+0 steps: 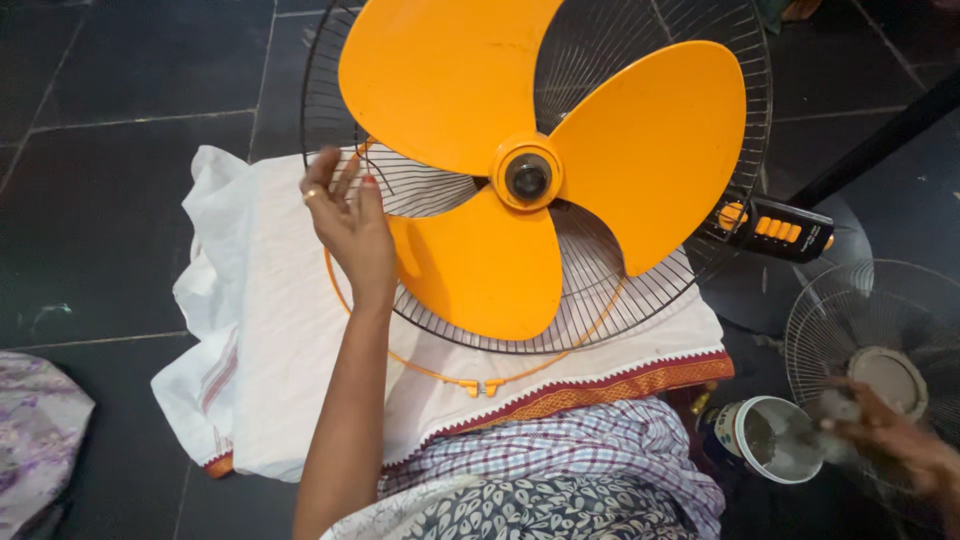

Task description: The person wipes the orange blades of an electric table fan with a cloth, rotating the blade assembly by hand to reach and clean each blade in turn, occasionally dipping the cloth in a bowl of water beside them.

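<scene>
An orange three-blade fan [560,150] sits inside its black wire rear grille [640,290], lying tilted over a white cloth [270,330] on my lap. My left hand [350,225] lies flat against the grille's left rim, back of the hand up and fingers spread. A thin orange ring [470,380] hangs loose under the grille on the cloth. My right hand [895,445] is blurred at the lower right, beside an open round jar [765,440] and over a detached wire grille [880,330]. Whether it holds anything is unclear.
The fan's black control box with orange buttons [775,228] sticks out at the right, and a dark stand pole [880,140] runs up to the right. The floor is dark tile [100,200]. A patterned cloth [35,440] lies at the lower left.
</scene>
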